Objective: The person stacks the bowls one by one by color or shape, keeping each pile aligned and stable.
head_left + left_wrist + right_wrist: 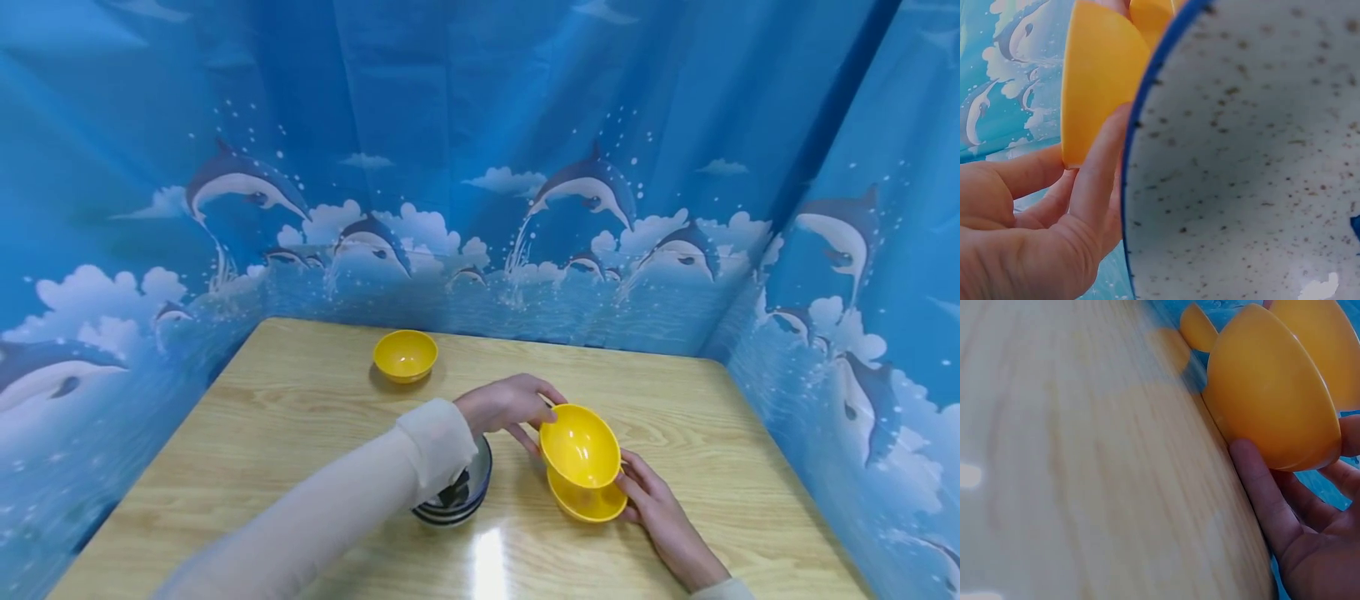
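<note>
My left hand point(510, 402) pinches the rim of a yellow bowl point(579, 446), which is tilted above a second yellow bowl point(592, 505). Fingers and thumb lie on either side of its wall in the left wrist view. From the right, my right hand point(651, 500) grips the lower yellow bowl by its side. In the right wrist view, this lower bowl point(1266, 394) is near the table, with a finger under it and the upper bowl point(1325, 350) beyond. Whether the two bowls touch is unclear.
Below my left forearm stands a stack of bowls point(448, 518), partly hidden by the sleeve. A speckled bowl with a blue rim point(1241, 162) fills much of the left wrist view. Another yellow bowl point(405, 357) sits near the table's back edge, before the dolphin curtain point(465, 167).
</note>
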### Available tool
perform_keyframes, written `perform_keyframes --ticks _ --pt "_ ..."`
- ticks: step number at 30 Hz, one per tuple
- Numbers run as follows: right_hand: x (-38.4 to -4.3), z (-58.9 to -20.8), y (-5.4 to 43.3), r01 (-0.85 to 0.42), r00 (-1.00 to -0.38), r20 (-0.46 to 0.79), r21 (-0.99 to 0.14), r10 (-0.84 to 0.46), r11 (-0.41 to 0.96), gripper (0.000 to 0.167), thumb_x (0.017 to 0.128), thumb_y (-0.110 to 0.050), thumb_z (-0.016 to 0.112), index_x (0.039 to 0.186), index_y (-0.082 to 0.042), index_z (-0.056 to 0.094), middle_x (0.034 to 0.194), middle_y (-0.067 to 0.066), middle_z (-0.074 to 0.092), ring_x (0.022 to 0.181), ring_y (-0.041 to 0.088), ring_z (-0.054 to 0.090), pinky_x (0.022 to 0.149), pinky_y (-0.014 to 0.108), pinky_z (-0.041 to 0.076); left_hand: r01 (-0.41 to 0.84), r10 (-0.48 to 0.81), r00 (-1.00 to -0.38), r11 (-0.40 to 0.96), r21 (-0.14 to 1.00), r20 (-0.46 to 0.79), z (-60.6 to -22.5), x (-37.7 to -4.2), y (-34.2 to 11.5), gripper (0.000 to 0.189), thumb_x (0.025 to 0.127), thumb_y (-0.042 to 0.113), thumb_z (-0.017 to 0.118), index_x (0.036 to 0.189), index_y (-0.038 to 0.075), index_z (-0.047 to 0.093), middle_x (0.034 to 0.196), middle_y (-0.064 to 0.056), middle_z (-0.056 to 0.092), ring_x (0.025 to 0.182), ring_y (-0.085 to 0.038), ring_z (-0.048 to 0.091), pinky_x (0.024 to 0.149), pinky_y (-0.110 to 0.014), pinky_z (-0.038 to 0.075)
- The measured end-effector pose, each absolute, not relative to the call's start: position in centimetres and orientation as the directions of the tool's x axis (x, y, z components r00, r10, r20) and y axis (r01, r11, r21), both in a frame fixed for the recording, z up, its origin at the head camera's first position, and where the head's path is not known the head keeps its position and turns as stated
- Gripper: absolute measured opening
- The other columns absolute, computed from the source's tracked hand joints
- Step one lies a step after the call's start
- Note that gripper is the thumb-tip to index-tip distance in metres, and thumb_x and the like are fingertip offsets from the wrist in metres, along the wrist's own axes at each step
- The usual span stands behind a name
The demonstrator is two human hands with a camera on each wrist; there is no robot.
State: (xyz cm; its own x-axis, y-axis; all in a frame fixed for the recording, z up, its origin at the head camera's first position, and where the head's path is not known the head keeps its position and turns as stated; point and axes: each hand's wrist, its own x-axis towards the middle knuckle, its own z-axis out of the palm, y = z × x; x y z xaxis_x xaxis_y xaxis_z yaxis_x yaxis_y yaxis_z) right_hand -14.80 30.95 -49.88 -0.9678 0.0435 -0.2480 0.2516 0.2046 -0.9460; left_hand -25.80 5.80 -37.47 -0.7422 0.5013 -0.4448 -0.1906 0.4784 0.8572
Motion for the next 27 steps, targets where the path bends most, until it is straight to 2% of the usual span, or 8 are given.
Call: perform_keyframes --ticks 4,8,14,20,27 --pt "-14.7 -49.9 31.1 0.249 -0.968 -0.247 -0.952 0.033 0.181 0.052 0.117 -0.02 0.048 0.166 -0.006 0.037 0.169 0.026 0.043 0.125 0.008 0.066 0.093 0.029 0.066 -0.182 0.504 -0.73 0.508 0.842 -0.462 -37.3 -25.8 6.2 0.026 0.105 0.004 0.069 0.13 0.008 0.073 0.116 -0.013 0.072 0.1 -0.029 0.072 0.071 -0.041 0.071" --pt "-14.7 -49.9 31.1 0.255 -0.967 -0.253 -0.954 0.033 0.158 0.052 0.117 -0.02 0.047 0.167 -0.006 0.037 0.17 0.024 0.042 0.119 0.003 0.067 0.094 0.029 0.066 -0.191 0.499 -0.723 0.52 0.832 -0.478 -37.4 -25.9 6.7 0.025 0.105 0.003 0.069 0.128 0.009 0.074 0.116 -0.013 0.072 0.102 -0.03 0.071 0.074 -0.042 0.071" --pt "-14.7 -49.8 31.0 0.284 -0.959 -0.279 -0.946 0.055 0.158 0.053 0.117 -0.021 0.043 0.168 -0.006 0.036 0.163 0.023 0.049 0.118 0.01 0.067 0.09 0.032 0.066 -0.196 0.504 -0.7 0.546 0.815 -0.506 -37.5 -25.8 7.4 0.026 0.105 0.004 0.07 0.13 0.009 0.073 0.116 -0.013 0.071 0.103 -0.03 0.07 0.08 -0.045 0.071" --pt "-14.8 -49.6 30.9 0.295 -0.955 -0.288 -0.943 0.066 0.151 0.053 0.117 -0.021 0.042 0.168 -0.007 0.038 0.159 0.021 0.052 0.118 0.014 0.066 0.087 0.035 0.067 -0.175 0.496 -0.699 0.58 0.796 -0.515 -37.5 -25.6 7.7 0.029 0.103 0.001 0.071 0.131 0.01 0.073 0.115 -0.014 0.071 0.1 -0.029 0.07 0.079 -0.044 0.071" --pt "-14.8 -49.7 30.9 0.284 -0.959 -0.279 -0.95 0.058 0.127 0.053 0.117 -0.023 0.04 0.168 -0.006 0.038 0.163 0.022 0.048 0.117 0.013 0.066 0.086 0.039 0.068 -0.138 0.502 -0.693 0.611 0.779 -0.517 -37.5 -25.2 7.6 0.043 0.099 -0.01 0.069 0.137 0.011 0.071 0.128 -0.017 0.07 0.106 -0.032 0.071 0.078 -0.041 0.071"
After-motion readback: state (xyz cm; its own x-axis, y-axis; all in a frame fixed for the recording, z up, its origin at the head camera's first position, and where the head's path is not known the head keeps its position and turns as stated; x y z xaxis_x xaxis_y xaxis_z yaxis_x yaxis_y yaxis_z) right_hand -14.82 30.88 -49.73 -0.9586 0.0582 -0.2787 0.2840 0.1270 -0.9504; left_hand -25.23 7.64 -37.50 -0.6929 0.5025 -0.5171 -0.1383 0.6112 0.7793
